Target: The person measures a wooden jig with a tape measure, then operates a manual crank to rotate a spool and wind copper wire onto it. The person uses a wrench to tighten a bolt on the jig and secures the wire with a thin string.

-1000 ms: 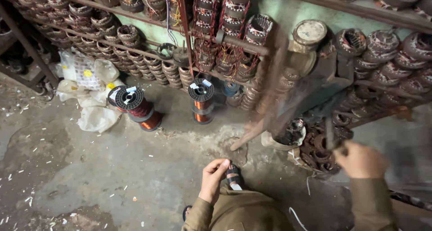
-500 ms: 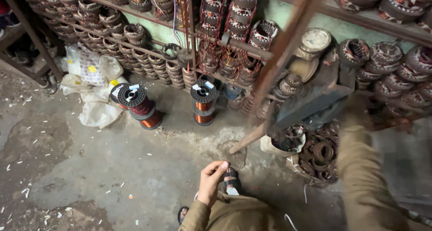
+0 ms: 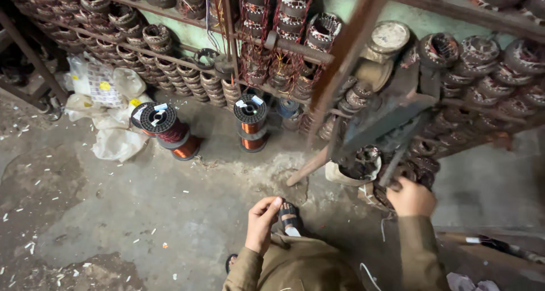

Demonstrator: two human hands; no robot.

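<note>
The right hand (image 3: 411,197) is down among a pile of dark motor stators (image 3: 406,169) on the floor, fingers curled around one of them, just beside a pale bowl (image 3: 355,169) that holds more parts. The left hand (image 3: 262,223) hangs loosely half-closed over the knee, holding nothing, near a sandalled foot (image 3: 289,217). As far as I can judge, the stator is gripped but not lifted: it sits low in the pile, below the rusty post (image 3: 340,70) and the grey metal arm (image 3: 386,118). Behind, racks (image 3: 170,53) are packed with wound stators, and copper wire spools (image 3: 251,121) stand on the concrete floor (image 3: 113,211) near white bags (image 3: 110,126).
</note>
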